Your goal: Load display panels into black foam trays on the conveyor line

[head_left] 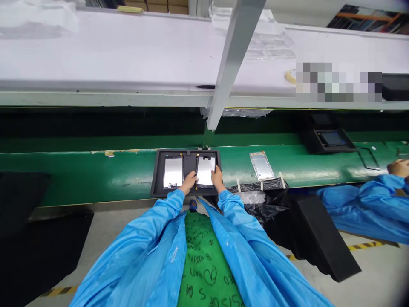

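Note:
A black two-slot tray [158,170] lies on the green conveyor belt [96,175]. Each slot holds a silvery flat panel: the left panel [173,172] lies untouched, and the right panel [205,169] sits between my hands. My left hand [189,182] rests at the right panel's lower left edge, fingers curled onto it. My right hand [217,178] grips its right edge, fingers bent over the side. Both arms wear blue sleeves.
A loose silvery panel [261,166] lies on the belt to the right. A slanted metal bar [230,64] hangs over the tray. A black device with a screen [329,140] stands far right. Another person's blue sleeve [361,204] reaches in at the right. A black bag [265,204] hangs beside my knee.

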A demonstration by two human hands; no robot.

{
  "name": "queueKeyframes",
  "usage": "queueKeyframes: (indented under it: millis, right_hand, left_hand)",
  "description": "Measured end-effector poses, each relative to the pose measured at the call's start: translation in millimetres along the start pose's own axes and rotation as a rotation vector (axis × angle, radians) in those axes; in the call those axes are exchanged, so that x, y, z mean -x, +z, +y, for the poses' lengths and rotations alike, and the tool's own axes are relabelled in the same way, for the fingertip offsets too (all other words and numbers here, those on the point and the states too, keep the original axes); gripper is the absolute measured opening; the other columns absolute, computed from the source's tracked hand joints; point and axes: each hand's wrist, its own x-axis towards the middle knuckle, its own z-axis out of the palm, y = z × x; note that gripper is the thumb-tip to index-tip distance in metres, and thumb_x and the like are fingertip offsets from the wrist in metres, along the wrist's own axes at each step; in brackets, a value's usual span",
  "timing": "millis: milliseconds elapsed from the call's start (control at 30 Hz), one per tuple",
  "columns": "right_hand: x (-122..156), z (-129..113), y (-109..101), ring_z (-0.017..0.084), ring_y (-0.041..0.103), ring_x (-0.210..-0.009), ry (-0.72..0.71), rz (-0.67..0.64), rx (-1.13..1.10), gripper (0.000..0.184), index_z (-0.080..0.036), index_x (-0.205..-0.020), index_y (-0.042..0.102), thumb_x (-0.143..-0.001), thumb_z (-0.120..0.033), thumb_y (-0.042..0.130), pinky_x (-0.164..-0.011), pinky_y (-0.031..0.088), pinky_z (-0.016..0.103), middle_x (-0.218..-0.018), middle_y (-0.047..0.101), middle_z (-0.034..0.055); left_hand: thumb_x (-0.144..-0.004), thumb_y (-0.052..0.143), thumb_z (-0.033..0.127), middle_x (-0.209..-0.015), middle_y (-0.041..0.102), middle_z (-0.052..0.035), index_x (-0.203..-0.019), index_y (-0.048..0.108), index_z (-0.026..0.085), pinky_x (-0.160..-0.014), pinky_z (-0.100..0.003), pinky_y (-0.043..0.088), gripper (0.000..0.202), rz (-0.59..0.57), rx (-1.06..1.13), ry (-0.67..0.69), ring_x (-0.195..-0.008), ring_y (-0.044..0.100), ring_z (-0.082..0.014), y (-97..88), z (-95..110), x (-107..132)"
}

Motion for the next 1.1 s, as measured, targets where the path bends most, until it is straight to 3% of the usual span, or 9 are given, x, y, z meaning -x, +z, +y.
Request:
queueKeyframes:
  millis: [167,400,533,700,767,867,933,1033,1100]
  right_hand:
    - [13.2,-9.8,2.3,0.031,0.037,-0.148,-0.029,-0.105,0.207,0.058,0.002,-0.143,0.049,-0.088,-0.013,0.049,-0.123,0.028,0.043,-0.153,0.046,0.0281]
    - [10.2,-20.2,-3.4,0.028,0.046,-0.139,0.018,-0.171,0.206,0.046,-0.012,-0.134,0.057,-0.089,-0.013,0.053,-0.119,0.033,0.04,-0.144,0.058,0.0186]
    - [11.2,-22.1,-3.5,0.03,0.043,-0.142,0.012,-0.172,0.21,0.046,-0.008,-0.133,0.056,-0.087,-0.011,0.052,-0.12,0.029,0.042,-0.15,0.051,0.0231]
    - [7.8,-27.7,-5.9,0.028,0.049,-0.136,-0.015,-0.188,0.233,0.038,-0.013,-0.124,0.061,-0.088,-0.012,0.05,-0.119,0.03,0.041,-0.142,0.058,0.019]
    - [7.5,-29.4,-8.2,0.029,0.049,-0.136,-0.022,-0.192,0.243,0.038,-0.009,-0.123,0.061,-0.088,-0.012,0.048,-0.119,0.031,0.043,-0.141,0.058,0.022]
    - [15.9,-32.1,-7.0,0.034,0.041,-0.143,-0.026,-0.168,0.258,0.047,0.0,-0.132,0.056,-0.088,-0.013,0.046,-0.12,0.029,0.049,-0.149,0.049,0.03]
    - [28.2,-37.3,3.1,0.034,0.033,-0.149,-0.084,-0.135,0.225,0.055,0.0,-0.142,0.049,-0.09,-0.015,0.045,-0.123,0.025,0.051,-0.155,0.042,0.0285]
    - [51.3,-55.4,36.8,0.028,0.036,-0.148,-0.206,-0.176,0.139,0.058,-0.006,-0.149,0.046,-0.092,-0.019,0.044,-0.125,0.026,0.046,-0.156,0.045,0.0204]
    - [65.5,-72.7,66.1,0.027,0.046,-0.141,-0.191,-0.283,0.16,0.057,-0.006,-0.146,0.05,-0.091,-0.019,0.046,-0.122,0.033,0.042,-0.15,0.052,0.0206]
  left_hand:
    - [-0.078,0.066,0.013,-0.153,0.054,-0.0188,-0.143,0.055,0.015,-0.12,-0.043,0.035,0.065,0.0,0.028,-0.046,-0.146,0.046,-0.0291,2.4,0.6,-4.7]
    - [-0.077,0.067,0.014,-0.126,0.071,-0.0163,-0.134,0.06,0.014,-0.102,-0.045,0.05,0.058,-0.096,0.049,-0.089,-0.115,0.066,-0.0277,12.7,3.9,4.7]
    - [-0.077,0.068,0.017,-0.127,0.07,-0.0152,-0.133,0.061,0.016,-0.101,-0.042,0.05,0.056,-0.112,0.072,-0.088,-0.117,0.065,-0.0263,8.5,5.5,10.7]
    - [-0.078,0.065,0.013,-0.134,0.068,-0.0174,-0.135,0.06,0.017,-0.096,-0.041,0.053,0.058,-0.125,0.099,-0.088,-0.118,0.066,-0.0262,2.9,8.4,16.2]
    - [-0.076,0.067,0.012,-0.132,0.069,-0.018,-0.133,0.062,0.016,-0.095,-0.039,0.054,0.057,-0.117,0.098,-0.074,-0.118,0.066,-0.0265,-1.7,9.8,17.0]
    - [-0.078,0.067,0.015,-0.131,0.069,-0.0182,-0.127,0.066,0.015,-0.098,-0.043,0.053,0.049,-0.033,0.076,-0.033,-0.118,0.066,-0.0284,-23.8,9.0,18.4]
    - [-0.08,0.065,0.017,-0.136,0.066,-0.0175,-0.127,0.066,0.016,-0.108,-0.046,0.047,0.047,0.09,0.046,0.006,-0.127,0.061,-0.0299,-51.9,4.9,20.7]
    - [-0.079,0.064,0.016,-0.149,0.055,-0.0177,-0.134,0.061,0.016,-0.122,-0.046,0.031,0.055,0.304,-0.015,0.031,-0.147,0.042,-0.0313,-103.3,-5.7,25.9]
    - [-0.077,0.066,0.014,-0.152,0.052,-0.0201,-0.135,0.058,0.014,-0.124,-0.046,0.024,0.059,0.379,-0.047,0.013,-0.151,0.035,-0.0329,-131.5,-12.2,29.0]
